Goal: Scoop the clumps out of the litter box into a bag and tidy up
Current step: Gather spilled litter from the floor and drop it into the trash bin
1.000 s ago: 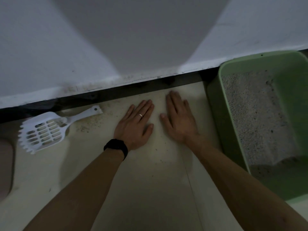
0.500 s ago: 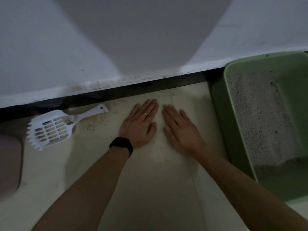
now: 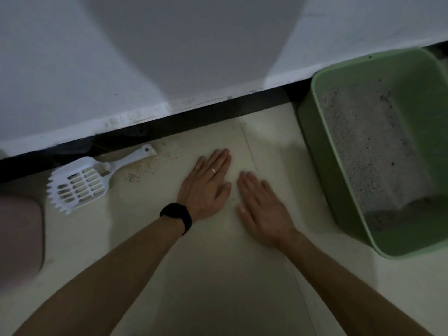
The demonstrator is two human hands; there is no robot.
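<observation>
Head view: both hands are palm-down on the pale tiled floor [image 3: 218,275], side by side, close but not touching. The left hand [image 3: 206,185] is flat with fingers straight and together, gripping nothing; it has a ring [image 3: 213,170] on one finger and a black wristband [image 3: 177,215]. The right hand [image 3: 264,209] is also flat with fingers extended and nothing in it. It sits slightly nearer than the left and looks a bit blurred.

The green litter box [image 3: 312,141] is on the floor at right, its far end close to the dark skirting [image 3: 169,122]. Grey litter [image 3: 371,146] covers the far and middle part, while the near end shows bare green bottom. The right hand is near the box's left wall, not touching it.

The white slotted scoop [image 3: 80,183] lies on the floor at far left, well apart from both hands. Its handle points right toward the skirting, and its toothed edge faces left and near. Loose litter grains [image 3: 135,175] are scattered on the floor just right of the scoop.

A white wall [image 3: 169,57] stands above the skirting. A pale rounded object [image 3: 19,234] is cut off at the left edge; I can't tell what it is.
</observation>
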